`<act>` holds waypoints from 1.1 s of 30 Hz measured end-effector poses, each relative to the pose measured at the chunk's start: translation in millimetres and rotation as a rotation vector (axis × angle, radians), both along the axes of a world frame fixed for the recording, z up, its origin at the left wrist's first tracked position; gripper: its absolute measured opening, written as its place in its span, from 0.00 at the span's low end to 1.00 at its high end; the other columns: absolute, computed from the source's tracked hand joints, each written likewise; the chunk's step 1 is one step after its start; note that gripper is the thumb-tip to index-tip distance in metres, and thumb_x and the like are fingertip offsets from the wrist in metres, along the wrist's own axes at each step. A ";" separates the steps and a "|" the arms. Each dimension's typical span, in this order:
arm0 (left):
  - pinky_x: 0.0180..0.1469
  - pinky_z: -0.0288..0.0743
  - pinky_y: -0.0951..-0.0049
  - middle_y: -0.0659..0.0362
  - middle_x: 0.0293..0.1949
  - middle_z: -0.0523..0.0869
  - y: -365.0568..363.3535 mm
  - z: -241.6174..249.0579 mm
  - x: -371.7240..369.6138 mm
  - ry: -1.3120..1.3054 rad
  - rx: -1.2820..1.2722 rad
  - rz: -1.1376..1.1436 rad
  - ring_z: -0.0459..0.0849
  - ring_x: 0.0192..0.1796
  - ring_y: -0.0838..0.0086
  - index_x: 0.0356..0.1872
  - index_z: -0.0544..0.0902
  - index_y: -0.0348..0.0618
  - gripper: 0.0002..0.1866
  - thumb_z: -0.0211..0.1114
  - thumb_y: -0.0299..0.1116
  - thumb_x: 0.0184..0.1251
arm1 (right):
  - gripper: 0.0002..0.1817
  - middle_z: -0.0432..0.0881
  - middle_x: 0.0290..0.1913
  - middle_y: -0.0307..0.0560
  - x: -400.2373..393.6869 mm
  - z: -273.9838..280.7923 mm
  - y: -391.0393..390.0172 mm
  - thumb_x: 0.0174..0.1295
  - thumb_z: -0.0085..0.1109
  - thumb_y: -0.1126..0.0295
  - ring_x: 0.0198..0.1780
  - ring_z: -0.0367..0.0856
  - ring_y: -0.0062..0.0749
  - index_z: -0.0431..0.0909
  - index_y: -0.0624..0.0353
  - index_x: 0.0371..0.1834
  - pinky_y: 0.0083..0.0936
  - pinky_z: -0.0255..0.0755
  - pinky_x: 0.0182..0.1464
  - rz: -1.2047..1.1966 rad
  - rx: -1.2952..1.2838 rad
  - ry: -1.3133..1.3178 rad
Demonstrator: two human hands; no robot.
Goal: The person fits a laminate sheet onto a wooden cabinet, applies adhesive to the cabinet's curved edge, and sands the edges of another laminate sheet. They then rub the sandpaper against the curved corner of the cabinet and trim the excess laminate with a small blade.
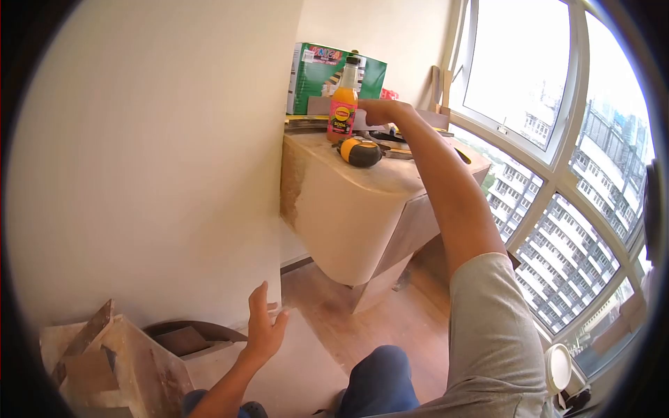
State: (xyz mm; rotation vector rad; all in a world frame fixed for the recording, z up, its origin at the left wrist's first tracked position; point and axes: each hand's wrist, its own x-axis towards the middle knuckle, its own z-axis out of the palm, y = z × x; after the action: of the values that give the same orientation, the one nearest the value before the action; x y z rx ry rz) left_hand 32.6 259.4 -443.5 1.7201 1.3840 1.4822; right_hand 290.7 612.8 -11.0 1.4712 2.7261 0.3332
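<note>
My right hand (385, 111) reaches over the top of a rounded cabinet (348, 216). Its fingers are bent downward beside a bottle of orange soda (342, 111), close to a flat grey plate (319, 106) behind the bottle. I cannot tell what these fingers hold, as they are partly hidden. A yellow and black tape measure (360, 152) lies in front of the bottle. Low down, near the wall, my left hand (265, 331) hangs in the air with its fingers spread and nothing in it.
A green box (334, 66) stands behind the bottle against the wall. Tall windows (519, 70) fill the right side. At the lower left sits a dusty wooden box (143, 362) with board scraps. A white bucket (558, 367) is at the lower right.
</note>
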 end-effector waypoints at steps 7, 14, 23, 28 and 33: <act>0.56 0.85 0.60 0.42 0.77 0.63 20.0 -13.6 -3.6 -0.007 -0.145 0.030 0.82 0.58 0.57 0.86 0.52 0.41 0.47 0.70 0.24 0.71 | 0.45 0.78 0.76 0.59 -3.0 -2.3 10.8 0.62 0.72 0.69 0.75 0.78 0.55 0.67 0.33 0.84 0.52 0.74 0.72 -0.119 -0.033 0.076; 0.54 0.85 0.62 0.43 0.76 0.65 15.3 -11.3 -3.9 0.000 -0.145 0.052 0.85 0.56 0.60 0.86 0.54 0.42 0.47 0.71 0.25 0.71 | 0.19 0.85 0.64 0.57 22.8 28.8 33.8 0.63 0.74 0.60 0.63 0.83 0.57 0.86 0.49 0.56 0.49 0.77 0.65 0.031 0.375 0.095; 0.54 0.85 0.64 0.45 0.76 0.67 8.9 -10.6 -0.5 0.032 -0.137 0.050 0.87 0.57 0.62 0.85 0.57 0.40 0.45 0.71 0.26 0.71 | 0.17 0.91 0.51 0.59 103.3 74.4 -43.8 0.74 0.61 0.60 0.54 0.89 0.57 0.86 0.51 0.61 0.48 0.81 0.58 -0.099 0.680 0.514; 0.57 0.85 0.63 0.43 0.74 0.70 7.9 -8.7 -1.6 -0.013 -0.169 0.104 0.88 0.57 0.62 0.85 0.58 0.39 0.44 0.71 0.25 0.71 | 0.20 0.89 0.60 0.58 158.0 69.0 -60.9 0.72 0.60 0.60 0.64 0.86 0.55 0.87 0.54 0.62 0.46 0.79 0.67 -0.257 0.606 0.658; 0.59 0.84 0.64 0.40 0.74 0.70 12.4 -29.4 -19.3 -0.057 -0.189 0.140 0.88 0.58 0.62 0.85 0.58 0.39 0.43 0.70 0.26 0.72 | 0.20 0.89 0.59 0.64 196.9 32.4 -65.0 0.67 0.57 0.70 0.62 0.88 0.55 0.89 0.59 0.60 0.45 0.80 0.66 -0.364 0.625 0.821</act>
State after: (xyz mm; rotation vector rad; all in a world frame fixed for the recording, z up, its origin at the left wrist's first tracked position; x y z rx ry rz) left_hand 13.2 271.8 -472.9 1.4809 1.5865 1.4105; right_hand 487.6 547.8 21.4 2.7458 2.9228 0.7536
